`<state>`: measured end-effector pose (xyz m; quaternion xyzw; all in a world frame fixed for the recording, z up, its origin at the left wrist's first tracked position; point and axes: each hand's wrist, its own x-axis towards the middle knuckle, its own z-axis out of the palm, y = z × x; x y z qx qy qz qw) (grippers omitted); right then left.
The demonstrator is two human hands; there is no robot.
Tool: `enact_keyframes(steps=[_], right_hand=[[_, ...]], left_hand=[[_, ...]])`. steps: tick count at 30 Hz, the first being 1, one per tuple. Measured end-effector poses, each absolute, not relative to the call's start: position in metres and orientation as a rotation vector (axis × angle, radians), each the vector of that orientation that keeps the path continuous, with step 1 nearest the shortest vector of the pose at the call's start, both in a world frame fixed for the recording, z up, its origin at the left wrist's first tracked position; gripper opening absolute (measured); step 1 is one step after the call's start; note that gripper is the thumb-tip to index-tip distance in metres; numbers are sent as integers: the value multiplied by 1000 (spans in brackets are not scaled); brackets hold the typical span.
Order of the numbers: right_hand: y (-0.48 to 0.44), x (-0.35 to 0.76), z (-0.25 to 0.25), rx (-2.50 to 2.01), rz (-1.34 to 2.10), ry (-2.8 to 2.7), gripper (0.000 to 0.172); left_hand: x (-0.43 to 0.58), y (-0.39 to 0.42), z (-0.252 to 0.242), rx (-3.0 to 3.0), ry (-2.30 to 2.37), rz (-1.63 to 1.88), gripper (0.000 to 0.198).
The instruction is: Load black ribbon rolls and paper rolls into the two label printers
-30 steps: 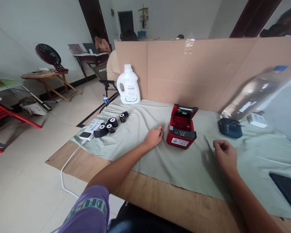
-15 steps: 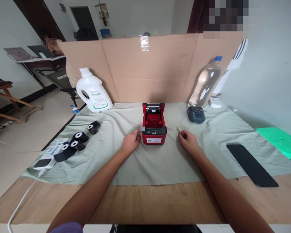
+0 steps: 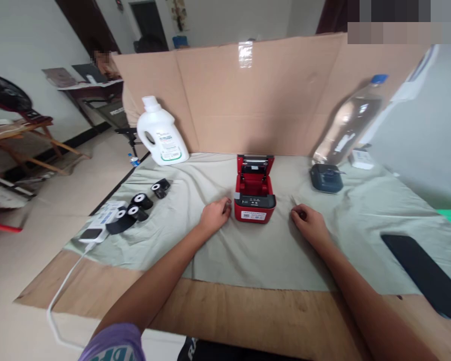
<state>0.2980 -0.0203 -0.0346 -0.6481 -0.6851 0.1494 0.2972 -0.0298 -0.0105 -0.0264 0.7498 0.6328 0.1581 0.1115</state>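
Observation:
A small red and black label printer [image 3: 254, 199] stands on the cloth between my hands, its lid [image 3: 255, 165] raised and the red compartment inside exposed. Close by its left side rests my left hand [image 3: 214, 213], fingers curled, with nothing visible in them. To the right of the printer, apart from it, my right hand [image 3: 311, 221] lies on the cloth, thumb and fingers pinched together. From that pinch sticks out a thin, pale, pointed thing [image 3: 294, 201], perhaps tweezers; most of it is hidden.
Black rolls [image 3: 140, 201] lie left beside a white box. A white jug [image 3: 164, 138], a water bottle [image 3: 355, 120] and a dark device [image 3: 326, 179] stand farther back, before a cardboard screen [image 3: 263, 100]. A black slab [image 3: 423, 271] lies right; a white cable [image 3: 61, 291] hangs front left.
The whole view has shifted and tilted, so the printer and table objects appear farther right. Both hands keep their places beside the printer.

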Motion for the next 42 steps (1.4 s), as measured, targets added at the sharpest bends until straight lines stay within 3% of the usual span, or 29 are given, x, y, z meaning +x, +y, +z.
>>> enact_keyframes(steps=[5,11,17,23,32,42], right_hand=[[-18,302,-38,-1745,407,-1819,28],[-19,302,-35,-1773,432,-1814,34],[-18,300,-32,-1835,475,-1806,37],[-18,299,-33,-1822,460,-1800,36],[-17,299,-34,-1850,467,-1781,33],[-17,300,-35,-1855,474,-1789,34]], left_hand=[[-63,-30,-11,2126,1871,562,27],[-170,-94,2,1635,2407,871,21],[-274,-144,0,1071,2830,1153,32],[-277,-133,13,1314,2857,1035,36],[-220,-93,2,1023,3050,621,59],[-225,-98,8,1068,3064,656,49]])
